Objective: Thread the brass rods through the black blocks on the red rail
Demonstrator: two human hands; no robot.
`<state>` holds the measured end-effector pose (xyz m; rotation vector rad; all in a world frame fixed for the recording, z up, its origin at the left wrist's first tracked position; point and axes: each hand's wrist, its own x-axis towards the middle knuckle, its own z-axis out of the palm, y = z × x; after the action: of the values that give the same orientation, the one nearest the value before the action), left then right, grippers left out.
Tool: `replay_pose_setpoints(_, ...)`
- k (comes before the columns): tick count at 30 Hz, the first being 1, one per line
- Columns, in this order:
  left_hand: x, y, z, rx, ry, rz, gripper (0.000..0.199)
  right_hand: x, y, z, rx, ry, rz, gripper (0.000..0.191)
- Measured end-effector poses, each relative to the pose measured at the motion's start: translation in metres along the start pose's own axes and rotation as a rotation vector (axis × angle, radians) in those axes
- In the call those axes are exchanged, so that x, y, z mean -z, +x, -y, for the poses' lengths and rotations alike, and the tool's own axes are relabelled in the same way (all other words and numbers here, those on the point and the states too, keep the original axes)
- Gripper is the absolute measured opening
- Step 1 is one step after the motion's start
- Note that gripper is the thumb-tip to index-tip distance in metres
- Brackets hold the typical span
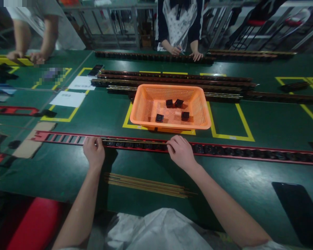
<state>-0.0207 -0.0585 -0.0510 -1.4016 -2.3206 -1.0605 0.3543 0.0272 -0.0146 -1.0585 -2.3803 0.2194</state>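
A long red slotted rail [67, 139] lies across the bench in front of me, and black square pieces [229, 151] fill its slots from the middle to the right. Its left end has bare slots. Along the rail, between my two hands, runs a thin brass-coloured rod [135, 141]. My left hand [94, 151] is closed at the rod's left end, over the rail. Pinching the rod farther right is my right hand [181, 152], fingers curled down to the rail. Several similar rods [148, 185] lie bundled on the bench nearer to me.
Beyond the rail stands an orange basket [143, 111] with several black pieces [159, 118]. Filled rails [172, 79] are stacked behind it. A dark phone-like slab [297, 208] lies at right, cardboard [31, 147] under the rail's left end. Co-workers' hands [186, 52] are across the bench.
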Motion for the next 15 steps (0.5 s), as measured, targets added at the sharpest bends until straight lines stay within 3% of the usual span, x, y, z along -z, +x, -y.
replay_pose_setpoints(15, 0.0019, -0.0015, -0.0031, 0.034, -0.021, 0.007, 0.021, -0.0014, -0.0065, 0.0023, 0.001, -0.021, -0.112, 0.014)
